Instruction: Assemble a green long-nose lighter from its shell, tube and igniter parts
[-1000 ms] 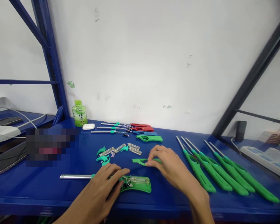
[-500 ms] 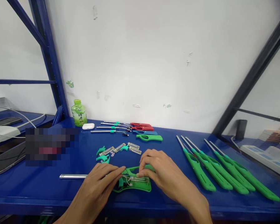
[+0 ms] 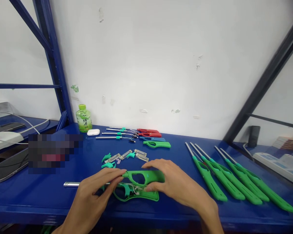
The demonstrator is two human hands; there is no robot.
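A half-built green lighter [image 3: 136,194] lies open on the blue bench [image 3: 175,208], its metal tube [image 3: 72,184] pointing left. Just above it I hold a green cover shell [image 3: 143,176]. My right hand [image 3: 172,183] grips the shell's right end between thumb and fingers. My left hand [image 3: 99,190] rests over the lighter's neck, its fingertips touching the shell's left end. Small teal triggers [image 3: 106,158] and clear fuel tanks [image 3: 140,155] lie just behind.
Several finished green lighters [image 3: 231,177] lie in a row at the right. Red, blue and green shells [image 3: 152,138] and metal tubes [image 3: 112,134] sit farther back, beside a green tea bottle [image 3: 83,118] and a white earbud case [image 3: 93,132]. Blue rack posts rise at the left.
My right hand picked the green cover shell off the bench, carried it leftward and now holds it over the open lighter. My left hand shifted its fingertips onto the shell's left end.
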